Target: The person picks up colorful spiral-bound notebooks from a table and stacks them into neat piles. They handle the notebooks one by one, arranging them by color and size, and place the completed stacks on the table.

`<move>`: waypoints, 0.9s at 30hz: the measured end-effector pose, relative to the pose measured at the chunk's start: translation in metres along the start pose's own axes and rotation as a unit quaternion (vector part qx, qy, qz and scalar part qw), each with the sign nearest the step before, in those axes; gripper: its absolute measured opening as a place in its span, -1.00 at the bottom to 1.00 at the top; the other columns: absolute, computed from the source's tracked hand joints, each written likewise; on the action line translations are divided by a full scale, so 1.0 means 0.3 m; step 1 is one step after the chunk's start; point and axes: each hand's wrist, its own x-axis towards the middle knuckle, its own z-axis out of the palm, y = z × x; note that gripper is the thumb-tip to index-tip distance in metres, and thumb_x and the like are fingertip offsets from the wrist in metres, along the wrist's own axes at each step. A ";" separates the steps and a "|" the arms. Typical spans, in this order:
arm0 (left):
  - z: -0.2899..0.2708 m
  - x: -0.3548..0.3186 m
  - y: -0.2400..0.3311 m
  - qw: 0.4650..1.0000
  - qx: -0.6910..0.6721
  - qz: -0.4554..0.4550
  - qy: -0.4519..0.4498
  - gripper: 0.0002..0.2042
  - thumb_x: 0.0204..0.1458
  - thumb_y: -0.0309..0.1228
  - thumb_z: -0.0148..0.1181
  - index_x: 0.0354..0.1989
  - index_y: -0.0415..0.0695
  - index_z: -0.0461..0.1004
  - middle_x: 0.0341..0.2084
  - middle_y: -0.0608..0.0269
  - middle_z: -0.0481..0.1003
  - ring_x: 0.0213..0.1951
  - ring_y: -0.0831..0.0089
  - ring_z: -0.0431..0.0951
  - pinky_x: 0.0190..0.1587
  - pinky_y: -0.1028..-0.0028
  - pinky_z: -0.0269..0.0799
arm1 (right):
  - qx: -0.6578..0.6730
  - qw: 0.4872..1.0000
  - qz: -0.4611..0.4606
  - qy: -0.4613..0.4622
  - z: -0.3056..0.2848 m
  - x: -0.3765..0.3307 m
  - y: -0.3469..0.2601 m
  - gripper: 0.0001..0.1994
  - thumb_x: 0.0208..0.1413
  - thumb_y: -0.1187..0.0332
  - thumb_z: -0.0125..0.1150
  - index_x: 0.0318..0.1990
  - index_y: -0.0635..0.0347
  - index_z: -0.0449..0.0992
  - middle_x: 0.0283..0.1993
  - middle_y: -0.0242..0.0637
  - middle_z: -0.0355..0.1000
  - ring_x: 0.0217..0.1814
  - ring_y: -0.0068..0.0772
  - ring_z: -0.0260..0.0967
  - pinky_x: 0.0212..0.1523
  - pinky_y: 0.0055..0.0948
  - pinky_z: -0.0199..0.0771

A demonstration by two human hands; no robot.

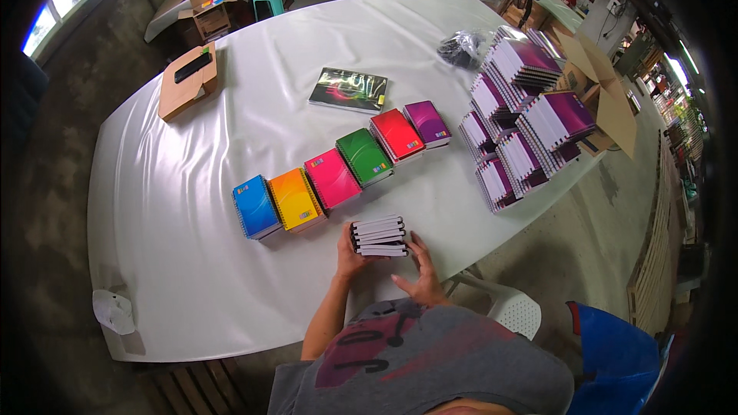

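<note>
- Holding a small stack of spiral-bound notebooks with white page edges [379, 236] near the front edge of the white-covered counter [177, 261], the left hand [347, 255] is pressed against the stack's left side while the right hand [419, 277] lies flat and released on the counter, its fingertips touching the stack's lower right corner. The left grip looks like a loose side-cup rather than a clench — I judge that a push from one side only could fan the books out of line.
- The stack sits close to the front edge, just ahead of the person's body; a careless slide toward that edge could send the lowest book off onto the floor.
- Just behind the stack runs a diagonal row of single notebooks — blue [255, 206], orange [295, 199], pink [331, 178], green [364, 157], red [397, 135] and purple [427, 123]. The orange and pink ones are nearest, so lifting the stack forward with an elbow swing could knock them askew.
- Tall, leaning heaps of purple-covered notebooks [523, 119] crowd the right edge of the counter; they tilt against one another, and a jolt to the counter could make them slump over that edge.
- The white cover shows wrinkles, which may snag a sliding stack.
- A glossy dark booklet [349, 89] and a cardboard box [186, 81] lie well apart and seem out of harm's way.
</note>
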 end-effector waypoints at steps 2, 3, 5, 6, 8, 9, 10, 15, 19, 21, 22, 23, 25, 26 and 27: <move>-0.007 0.003 -0.033 1.000 0.022 0.011 -0.008 -0.27 -0.63 -0.36 0.57 -0.20 -0.17 0.24 -0.35 0.27 0.43 -0.28 0.48 0.45 -0.17 0.46 0.37 | -0.006 1.000 -0.010 0.024 0.005 0.002 0.006 -0.34 -0.27 0.46 0.31 0.08 0.27 0.16 0.34 -0.07 -0.17 0.37 -0.15 -0.15 0.27 -0.29 -0.11; -0.015 0.006 -0.033 0.999 0.033 0.016 -0.011 -0.28 -0.62 -0.37 0.57 -0.20 -0.16 0.24 -0.35 0.27 0.43 -0.28 0.48 0.44 -0.16 0.47 0.37 | 0.009 0.999 -0.019 0.034 0.007 0.019 0.003 -0.39 -0.27 0.47 0.30 0.02 0.25 0.20 0.33 -0.07 -0.14 0.36 -0.15 -0.15 0.27 -0.29 -0.10; -0.020 0.000 -0.032 1.000 0.016 0.009 -0.010 -0.30 -0.60 -0.39 0.56 -0.20 -0.16 0.24 -0.34 0.26 0.43 -0.27 0.48 0.45 -0.15 0.47 0.36 | 0.007 0.998 -0.038 0.046 0.016 0.050 0.010 -0.48 -0.29 0.49 0.30 -0.08 0.22 0.24 0.29 -0.06 -0.05 0.33 -0.15 -0.09 0.25 -0.30 -0.08; -0.016 0.005 -0.034 1.000 0.008 0.007 -0.012 -0.31 -0.59 -0.40 0.56 -0.20 -0.16 0.24 -0.34 0.26 0.43 -0.26 0.48 0.45 -0.14 0.47 0.36 | -0.010 0.997 -0.050 0.050 0.018 0.068 0.028 -0.51 -0.30 0.50 0.30 -0.12 0.21 0.25 0.26 -0.05 0.01 0.30 -0.16 -0.03 0.24 -0.30 -0.06; -0.018 0.006 -0.038 1.000 0.017 0.009 -0.012 -0.31 -0.60 -0.40 0.56 -0.21 -0.16 0.24 -0.34 0.25 0.44 -0.26 0.47 0.45 -0.15 0.47 0.36 | -0.019 0.996 -0.058 0.061 0.020 0.079 0.044 -0.55 -0.32 0.53 0.30 -0.20 0.19 0.25 0.19 -0.05 0.12 0.24 -0.17 0.06 0.21 -0.31 -0.02; -0.017 0.011 -0.029 1.000 0.021 0.009 -0.012 -0.31 -0.60 -0.39 0.56 -0.21 -0.16 0.24 -0.34 0.25 0.45 -0.26 0.47 0.46 -0.15 0.47 0.36 | -0.013 0.996 -0.054 0.067 0.018 0.080 0.047 -0.57 -0.33 0.54 0.30 -0.23 0.19 0.24 0.15 -0.06 0.18 0.20 -0.19 0.11 0.20 -0.32 0.00; -0.014 0.013 -0.019 0.999 0.026 0.014 -0.013 -0.30 -0.61 -0.39 0.56 -0.22 -0.16 0.24 -0.34 0.25 0.45 -0.26 0.47 0.46 -0.15 0.47 0.37 | -0.006 0.996 -0.050 0.073 0.018 0.082 0.050 -0.58 -0.33 0.56 0.30 -0.27 0.18 0.24 0.10 -0.07 0.23 0.17 -0.20 0.15 0.19 -0.33 0.02; -0.010 0.018 0.006 1.000 0.015 0.014 -0.015 -0.29 -0.64 -0.38 0.58 -0.24 -0.17 0.24 -0.35 0.24 0.47 -0.27 0.47 0.47 -0.17 0.46 0.38 | 0.105 0.989 -0.021 0.100 0.006 0.136 0.032 -0.43 -0.42 0.51 0.38 -0.12 0.20 0.29 -0.06 -0.19 0.32 0.00 -0.28 0.25 0.11 -0.35 0.13; -0.010 0.017 0.001 1.000 -0.017 0.005 -0.024 -0.28 -0.67 -0.39 0.58 -0.23 -0.17 0.25 -0.35 0.23 0.47 -0.27 0.46 0.48 -0.17 0.46 0.38 | 0.025 0.999 0.005 -0.019 -0.038 0.187 0.049 -0.22 -0.48 0.46 0.44 0.07 0.10 0.23 -0.10 -0.22 0.32 -0.03 -0.34 0.25 0.10 -0.35 0.14; -0.013 0.018 -0.022 0.999 -0.022 -0.018 -0.023 -0.28 -0.68 -0.40 0.58 -0.23 -0.18 0.25 -0.35 0.22 0.47 -0.27 0.45 0.48 -0.17 0.46 0.38 | -0.026 0.999 -0.025 -0.017 -0.040 0.206 0.091 -0.16 -0.50 0.46 0.46 0.11 0.06 0.17 -0.10 -0.22 0.31 -0.02 -0.35 0.25 0.11 -0.36 0.14; -0.015 0.016 -0.017 1.000 -0.003 -0.009 -0.026 -0.27 -0.68 -0.40 0.58 -0.22 -0.18 0.26 -0.34 0.22 0.47 -0.27 0.44 0.48 -0.17 0.45 0.38 | -0.051 0.998 -0.040 -0.018 -0.037 0.212 0.105 -0.13 -0.50 0.45 0.46 0.12 0.05 0.15 -0.10 -0.22 0.30 -0.02 -0.36 0.25 0.11 -0.36 0.14; -0.017 0.018 -0.012 0.999 0.016 0.000 -0.029 -0.27 -0.68 -0.40 0.58 -0.22 -0.18 0.26 -0.34 0.22 0.47 -0.26 0.44 0.48 -0.16 0.45 0.38 | -0.039 0.998 -0.038 -0.022 -0.038 0.215 0.117 -0.06 -0.51 0.46 0.48 0.17 0.07 0.06 -0.10 -0.26 0.27 0.00 -0.38 0.23 0.11 -0.39 0.13; -0.023 0.019 0.033 0.998 0.057 0.004 -0.029 -0.27 -0.68 -0.40 0.58 -0.21 -0.18 0.27 -0.33 0.22 0.47 -0.25 0.42 0.47 -0.16 0.44 0.38 | -0.006 0.999 -0.036 -0.039 -0.031 0.229 0.105 0.05 -0.51 0.46 0.50 0.24 0.09 -0.06 -0.09 -0.31 0.25 0.03 -0.39 0.21 0.12 -0.42 0.13; -0.024 0.022 0.057 0.997 0.076 0.001 -0.028 -0.27 -0.69 -0.40 0.58 -0.20 -0.17 0.28 -0.33 0.22 0.46 -0.24 0.41 0.47 -0.15 0.44 0.37 | 0.014 0.998 -0.037 -0.051 -0.026 0.238 0.103 0.08 -0.51 0.45 0.51 0.26 0.09 -0.09 -0.08 -0.30 0.25 0.04 -0.38 0.21 0.12 -0.43 0.14; -0.028 0.024 0.070 0.995 0.094 -0.003 -0.027 -0.26 -0.69 -0.40 0.58 -0.20 -0.17 0.28 -0.33 0.22 0.46 -0.23 0.40 0.47 -0.15 0.44 0.37 | 0.039 0.996 -0.041 -0.066 -0.015 0.252 0.106 0.06 -0.52 0.44 0.51 0.25 0.09 -0.07 -0.07 -0.25 0.28 0.05 -0.33 0.22 0.13 -0.41 0.16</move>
